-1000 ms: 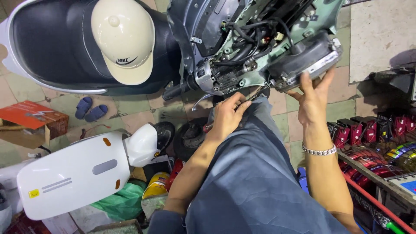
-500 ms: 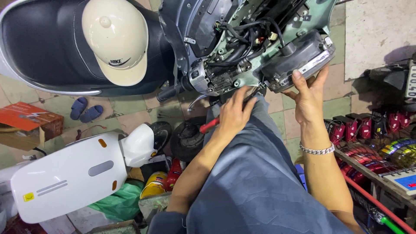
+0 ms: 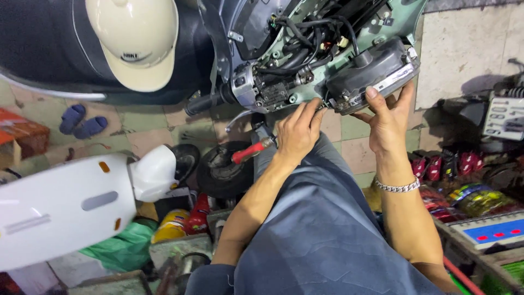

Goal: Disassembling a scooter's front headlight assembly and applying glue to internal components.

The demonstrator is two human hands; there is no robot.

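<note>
The headlight housing (image 3: 376, 74), a dark rounded unit with a clear lens edge, hangs off the opened green handlebar head of a scooter (image 3: 305, 60) at about one o'clock in the view, its wiring bundle (image 3: 311, 33) exposed above it. The right hand (image 3: 388, 117) cups the housing from below, thumb pressed on its lower rim and fingers spread around the lens side, so its grip is wide and wrapped on the housing. The left hand (image 3: 299, 131) sits just beside it at the housing's eight o'clock edge, fingers curled closed on a red-handled screwdriver (image 3: 252, 151) whose handle sticks out toward eight o'clock while the tip end, hidden by the fingers, points up at the seam between housing and handlebar. Compared with half a second ago, the left hand has slid a little closer to the housing and the red handle shows more fully below the wrist; a second ago no red handle was visible at all. The right hand has stayed put under the lens, silver bracelet (image 3: 397, 187) on its wrist. Further out, a cream helmet (image 3: 135, 38) rests on the dark scooter seat (image 3: 49, 49) at eleven o'clock, a small front wheel (image 3: 221, 172) lies on the tiled floor (image 3: 349, 147) under the left forearm, a white body panel (image 3: 65, 207) fills eight o'clock, and blue sandals (image 3: 82, 123) lie at nine o'clock.
</note>
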